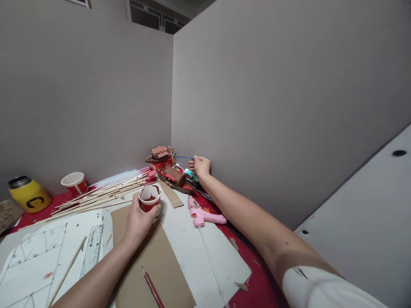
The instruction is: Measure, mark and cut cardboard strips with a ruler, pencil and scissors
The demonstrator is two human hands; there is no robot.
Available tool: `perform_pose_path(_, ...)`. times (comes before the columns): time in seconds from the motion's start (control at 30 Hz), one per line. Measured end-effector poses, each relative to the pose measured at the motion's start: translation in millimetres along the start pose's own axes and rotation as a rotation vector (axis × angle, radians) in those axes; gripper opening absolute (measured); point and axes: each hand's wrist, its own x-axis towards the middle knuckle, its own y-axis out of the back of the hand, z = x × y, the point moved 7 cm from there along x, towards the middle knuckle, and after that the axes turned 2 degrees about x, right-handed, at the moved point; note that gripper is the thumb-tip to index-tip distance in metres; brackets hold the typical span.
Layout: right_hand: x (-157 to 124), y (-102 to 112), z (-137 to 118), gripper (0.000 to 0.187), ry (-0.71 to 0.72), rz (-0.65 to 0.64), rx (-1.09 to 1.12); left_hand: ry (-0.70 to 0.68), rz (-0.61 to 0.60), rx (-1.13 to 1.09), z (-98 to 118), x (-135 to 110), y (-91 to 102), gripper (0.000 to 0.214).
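My left hand [143, 220] is wrapped around a red and white paper cup [150, 201] with brown paint inside. Out toward the corner, my right hand [201, 165] pinches a thin blue paintbrush [183, 157]. The brush points left, its tip at or close to a small brown model boat [159, 155] that sits on a red box; whether they touch I cannot tell. Just in front lies a second brown model boat [175, 176] with a rounded cover. A green and white tube [190, 174] is beside it, below my right wrist.
A pink glue gun [205, 216] with a long glue stick lies below my right forearm. Brown cardboard [150, 256], a red pencil [152, 286], a ruler [92, 246] and wooden sticks [105, 193] cover the table. Another paper cup [74, 183] and a yellow flask [30, 196] stand left. Grey partitions [240, 107] enclose the back.
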Motion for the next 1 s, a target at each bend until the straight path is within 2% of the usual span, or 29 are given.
perform_pose_path(0.3,4.7,-0.8,6.5,0.03,-0.13,0.013,-0.033,-0.011,0.008,0.006,5.5,-2.1,1.4,0.051)
perform_pose_path(0.53,0.4,1.6,12.8,0.031,-0.151,0.011,-0.046,-0.007,0.001,0.003,3.1,-1.3,0.5,0.051)
perform_pose_path(0.67,-0.4,4.1,7.0,0.031,-0.128,0.008,-0.044,-0.014,0.002,0.0,4.9,-1.0,0.7,0.05)
perform_pose_path(0.83,3.7,-7.6,-4.7,0.03,-0.081,-0.009,-0.037,-0.021,-0.007,-0.006,6.9,-1.8,-0.9,0.049)
perform_pose_path(1.0,6.6,-23.6,-5.5,0.029,-0.064,-0.021,-0.051,-0.009,-0.005,0.011,2.2,-2.0,-0.9,0.051)
